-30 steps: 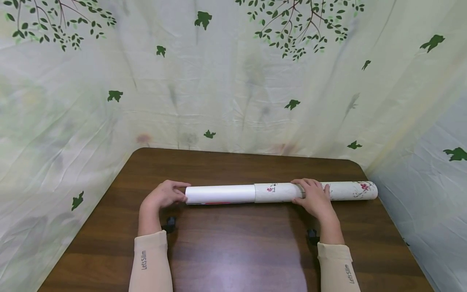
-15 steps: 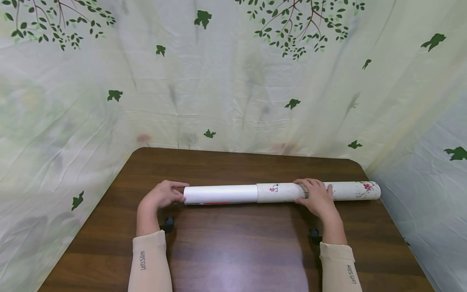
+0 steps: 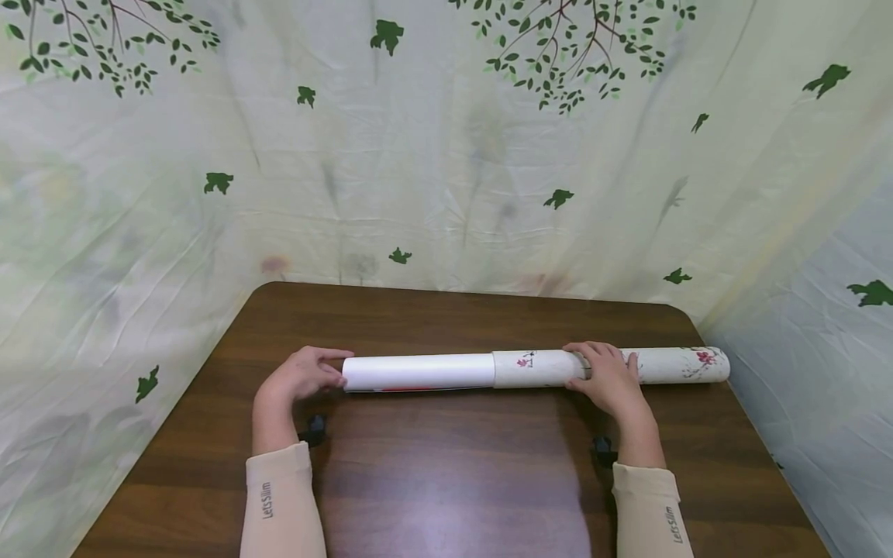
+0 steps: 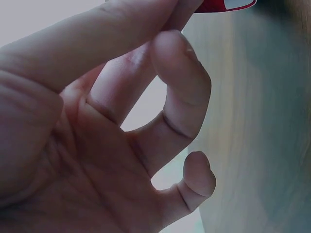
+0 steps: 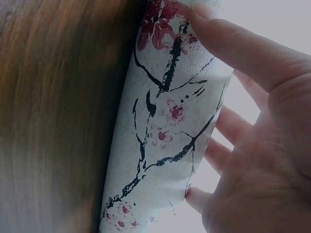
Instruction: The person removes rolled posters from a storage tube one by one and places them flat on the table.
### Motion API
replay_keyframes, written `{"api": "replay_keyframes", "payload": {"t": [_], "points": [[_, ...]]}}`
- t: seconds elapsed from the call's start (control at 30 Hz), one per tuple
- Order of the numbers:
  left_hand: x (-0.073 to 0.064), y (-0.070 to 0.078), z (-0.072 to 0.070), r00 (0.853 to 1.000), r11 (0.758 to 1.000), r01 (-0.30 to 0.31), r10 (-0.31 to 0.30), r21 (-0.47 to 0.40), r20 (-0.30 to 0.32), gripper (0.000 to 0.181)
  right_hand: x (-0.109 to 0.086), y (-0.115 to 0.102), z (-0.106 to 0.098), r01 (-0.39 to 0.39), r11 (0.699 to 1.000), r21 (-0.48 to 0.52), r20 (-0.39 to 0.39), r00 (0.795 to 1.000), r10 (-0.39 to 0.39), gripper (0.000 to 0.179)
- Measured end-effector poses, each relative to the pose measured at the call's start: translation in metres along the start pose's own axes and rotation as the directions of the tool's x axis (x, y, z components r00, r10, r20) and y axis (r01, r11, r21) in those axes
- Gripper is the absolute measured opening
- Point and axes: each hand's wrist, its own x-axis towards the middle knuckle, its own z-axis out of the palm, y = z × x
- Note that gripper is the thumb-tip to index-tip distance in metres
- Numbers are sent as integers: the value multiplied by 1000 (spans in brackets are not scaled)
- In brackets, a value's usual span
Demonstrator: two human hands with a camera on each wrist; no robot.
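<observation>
A white paper roll [image 3: 422, 373] lies lengthwise across the table, its right part inside a white tube [image 3: 673, 365] printed with plum blossoms. At the roll's left end, my left hand [image 3: 296, 375] pinches the edge between thumb and fingers; the ring and little fingers curl loosely below in the left wrist view. A red-edged bit of the roll [image 4: 214, 6] shows at the top there. My right hand [image 3: 610, 381] grips the tube near its middle from above. In the right wrist view, the thumb lies on one side of the tube [image 5: 165, 111] and the other fingers reach behind it.
The brown wooden table [image 3: 446, 473] has rounded far corners. A pale curtain [image 3: 432, 155] with green leaf prints hangs behind and along both sides. The tube's right end sits close to the table's right edge.
My left hand has moved left with the roll's end. The right hand and tube have shifted slightly right, so more of the white roll shows outside the tube.
</observation>
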Motion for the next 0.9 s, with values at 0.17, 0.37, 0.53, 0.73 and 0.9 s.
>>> {"api": "replay_keyframes", "payload": {"t": [0.17, 0.37, 0.53, 0.73, 0.9], "points": [[0, -3, -2, 1000, 1000, 2, -2, 2, 3, 59, 0, 1, -1, 5, 1000, 3, -3, 1000, -5, 61], [0, -6, -4, 1000, 1000, 2, -2, 7, -5, 58, -1, 2, -1, -3, 1000, 8, 2, 1000, 3, 60], [-1, -7, -4, 1000, 1000, 6, -6, 3, -5, 58, -1, 5, -3, -9, 1000, 23, 11, 1000, 9, 60], [-2, -7, -6, 1000, 999, 23, -23, 31, -16, 57, -2, 8, -4, -13, 999, 34, 8, 1000, 13, 60], [-3, -5, -6, 999, 998, 36, -34, 53, -27, 57, -2, 9, -4, -7, 999, 35, 6, 1000, 7, 60]]}}
